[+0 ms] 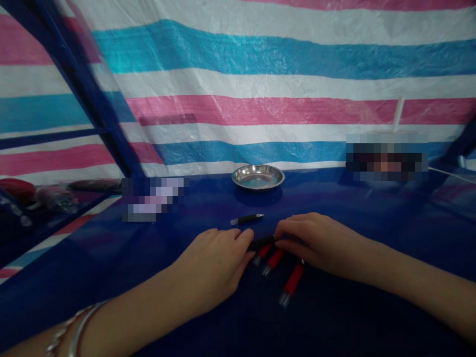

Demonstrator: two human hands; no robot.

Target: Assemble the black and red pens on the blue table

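My left hand (223, 258) is closed, its thumb and fingers pinching one end of a black pen (262, 243). At the pen's other end, the fingertips of my right hand (316, 240) close on it. Just below the pen lie red pen pieces with clear ends: one red piece (263, 253) partly under the black pen, a second red piece (273, 261) beside it, and a third red piece (292, 283) nearer to me. Their upper ends are partly hidden by my right hand. Beyond my hands, another black pen (247, 219) with a silver tip lies flat on the table.
A shiny metal dish (258, 178) stands near the back of the blue table (208, 198). Pixelated items are at the back left and back right. Dark and red items in plastic (55, 198) sit at the far left, by a blue frame post. A striped sheet (260, 74) hangs behind.
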